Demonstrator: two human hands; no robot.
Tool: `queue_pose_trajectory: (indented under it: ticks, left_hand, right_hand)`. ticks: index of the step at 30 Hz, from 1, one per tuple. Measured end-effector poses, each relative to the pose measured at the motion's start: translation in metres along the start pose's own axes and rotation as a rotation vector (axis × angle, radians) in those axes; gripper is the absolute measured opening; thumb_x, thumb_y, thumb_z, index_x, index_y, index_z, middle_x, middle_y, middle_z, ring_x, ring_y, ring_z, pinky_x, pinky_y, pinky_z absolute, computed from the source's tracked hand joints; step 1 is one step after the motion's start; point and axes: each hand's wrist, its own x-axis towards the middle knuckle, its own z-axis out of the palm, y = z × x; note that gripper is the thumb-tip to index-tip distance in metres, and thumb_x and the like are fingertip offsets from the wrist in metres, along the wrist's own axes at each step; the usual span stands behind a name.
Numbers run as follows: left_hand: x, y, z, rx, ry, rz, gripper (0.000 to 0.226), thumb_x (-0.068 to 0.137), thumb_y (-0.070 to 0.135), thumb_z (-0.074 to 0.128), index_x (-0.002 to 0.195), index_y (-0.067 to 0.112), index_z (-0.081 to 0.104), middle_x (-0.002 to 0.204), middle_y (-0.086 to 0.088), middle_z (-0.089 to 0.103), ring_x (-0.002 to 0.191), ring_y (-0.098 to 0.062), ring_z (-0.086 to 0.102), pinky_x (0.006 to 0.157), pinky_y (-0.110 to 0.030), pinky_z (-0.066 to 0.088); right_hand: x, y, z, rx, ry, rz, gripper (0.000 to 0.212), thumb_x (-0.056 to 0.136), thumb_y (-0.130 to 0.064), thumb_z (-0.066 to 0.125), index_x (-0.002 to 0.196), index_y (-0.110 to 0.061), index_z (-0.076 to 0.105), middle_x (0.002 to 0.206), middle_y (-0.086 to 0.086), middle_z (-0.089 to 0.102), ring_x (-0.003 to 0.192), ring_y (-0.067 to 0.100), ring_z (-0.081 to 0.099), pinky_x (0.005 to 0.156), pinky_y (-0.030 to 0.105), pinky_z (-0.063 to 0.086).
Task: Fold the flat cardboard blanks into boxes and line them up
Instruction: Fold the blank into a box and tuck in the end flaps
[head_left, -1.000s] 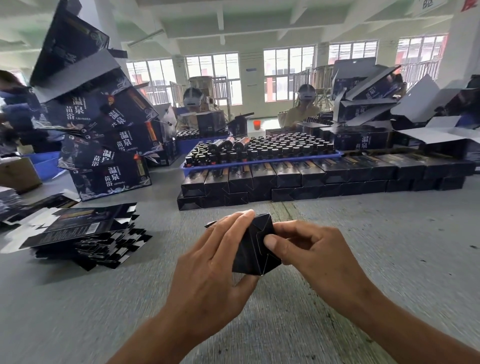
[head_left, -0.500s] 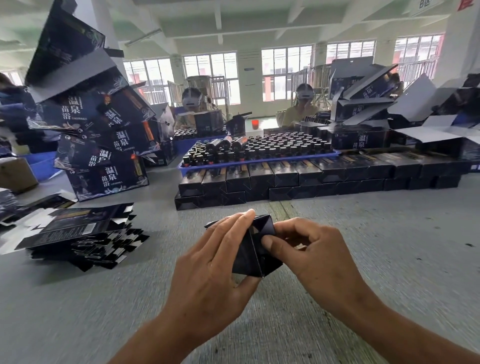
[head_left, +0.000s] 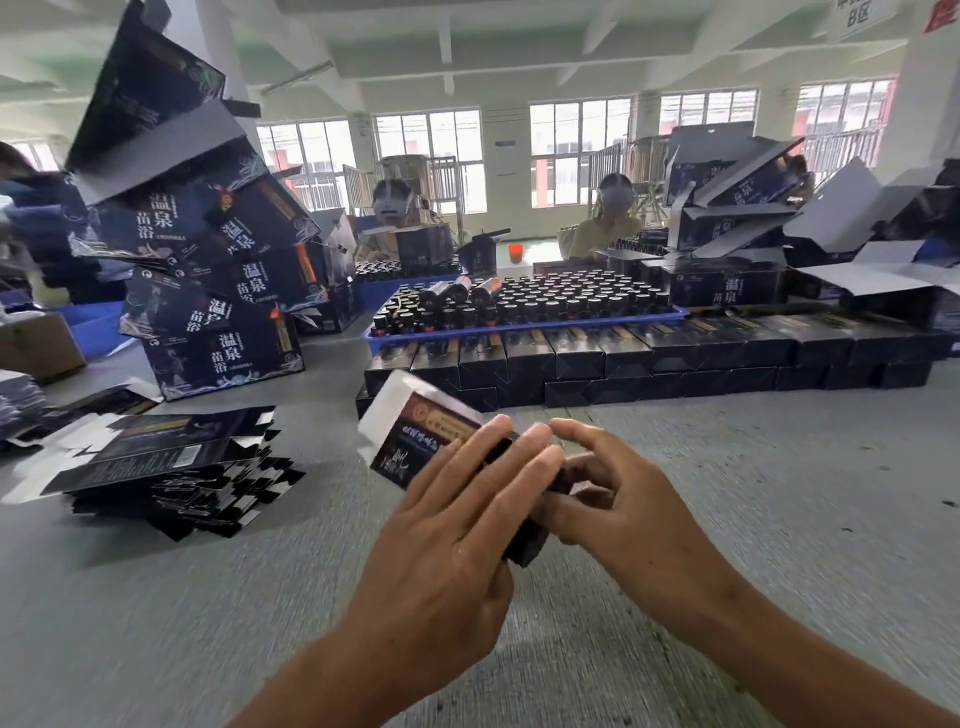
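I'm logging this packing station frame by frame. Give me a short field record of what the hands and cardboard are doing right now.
held item: small dark box, tilted, its open white end up and to the left
left hand: left hand grips the box from the near side, fingers laid over it
right hand: right hand fingers curled at the box's lower right end
flat blanks: stack of flat blanks on the table, left of the hands
finished boxes: row of folded boxes beyond the hands
behind row: blue tray of bottles
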Motion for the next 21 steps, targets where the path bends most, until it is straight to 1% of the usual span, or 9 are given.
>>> queue_pose_trajectory:
  ticks: [3,5,7,9,11,13,15,17,21]
  left_hand:
    - [-0.001,-0.002,0.0,-0.07,0.156,-0.254,0.086,0.078,0.005,0.072,0.153,0.018,0.031,0.161,0.002,0.03,0.15,-0.014,0.026,0.118,-0.036,0.029]
    - [0.001,-0.004,-0.006,-0.222,0.27,-0.543,0.065,0.095,0.028,0.062,0.151,0.031,0.03,0.153,0.017,0.032,0.141,-0.001,0.03,0.111,-0.024,0.029]
    - [0.003,-0.008,-0.012,-0.485,0.283,-0.786,0.07,0.088,0.054,0.059,0.149,0.04,0.03,0.143,0.022,0.042,0.128,0.004,0.043,0.101,-0.021,0.037]
    - [0.007,-0.014,-0.015,-0.787,0.234,-0.929,0.082,0.076,0.063,0.059,0.149,0.04,0.033,0.131,0.016,0.061,0.115,0.001,0.059,0.096,-0.025,0.047]
    - [0.009,-0.017,-0.018,-0.973,0.16,-0.941,0.076,0.078,0.058,0.059,0.148,0.033,0.041,0.114,0.01,0.074,0.107,-0.006,0.068,0.099,-0.037,0.052]
    - [0.009,-0.018,-0.018,-1.038,0.13,-0.9,0.057,0.085,0.047,0.061,0.138,0.029,0.054,0.11,0.008,0.076,0.106,-0.01,0.071,0.099,-0.043,0.053]
    - [0.007,-0.018,-0.018,-1.075,0.111,-0.87,0.049,0.084,0.046,0.069,0.13,0.028,0.063,0.115,0.008,0.074,0.109,-0.012,0.07,0.099,-0.044,0.053]
    - [0.006,-0.017,-0.017,-1.1,0.08,-0.851,0.049,0.082,0.046,0.077,0.127,0.027,0.066,0.117,0.007,0.074,0.111,-0.013,0.069,0.099,-0.043,0.052]
    - [0.003,-0.016,-0.011,-1.116,0.007,-0.832,0.043,0.072,0.04,0.084,0.112,0.038,0.071,0.115,0.005,0.074,0.11,-0.014,0.07,0.095,-0.037,0.053]
  right_hand:
    - [0.004,0.002,-0.006,0.106,-0.002,0.088,0.064,0.066,-0.032,0.077,0.127,-0.034,0.056,0.098,-0.019,0.072,0.093,0.008,0.071,0.074,0.026,0.061]
    - [0.005,0.005,-0.008,0.122,-0.055,0.145,0.058,0.061,-0.03,0.075,0.117,-0.033,0.062,0.101,-0.011,0.074,0.097,0.012,0.071,0.082,0.035,0.062]
    - [0.006,0.007,-0.007,0.114,-0.122,0.197,0.054,0.06,-0.026,0.077,0.112,-0.029,0.064,0.103,-0.009,0.075,0.098,0.01,0.071,0.084,0.036,0.061]
    - [0.006,0.009,-0.005,0.054,-0.197,0.226,0.056,0.06,-0.026,0.079,0.114,-0.028,0.064,0.106,-0.012,0.075,0.1,0.005,0.071,0.086,0.03,0.055]
    - [0.005,0.01,-0.002,0.0,-0.259,0.246,0.055,0.064,-0.028,0.08,0.116,-0.032,0.063,0.107,-0.015,0.075,0.101,0.001,0.07,0.089,0.029,0.049]
    - [0.004,0.011,-0.001,0.0,-0.267,0.24,0.05,0.073,-0.03,0.083,0.118,-0.034,0.062,0.108,-0.019,0.074,0.101,-0.002,0.069,0.087,0.024,0.049]
    - [0.005,0.008,-0.004,0.025,-0.195,0.189,0.048,0.08,-0.038,0.081,0.123,-0.035,0.06,0.111,-0.025,0.072,0.103,-0.008,0.067,0.076,0.012,0.052]
    - [0.006,0.005,-0.007,0.079,-0.078,0.118,0.059,0.074,-0.046,0.079,0.128,-0.035,0.057,0.112,-0.029,0.07,0.104,-0.011,0.065,0.07,0.004,0.05]
    - [0.01,0.003,-0.011,0.189,0.02,0.029,0.059,0.066,-0.047,0.079,0.121,-0.041,0.06,0.116,-0.027,0.07,0.107,-0.008,0.065,0.073,0.006,0.052]
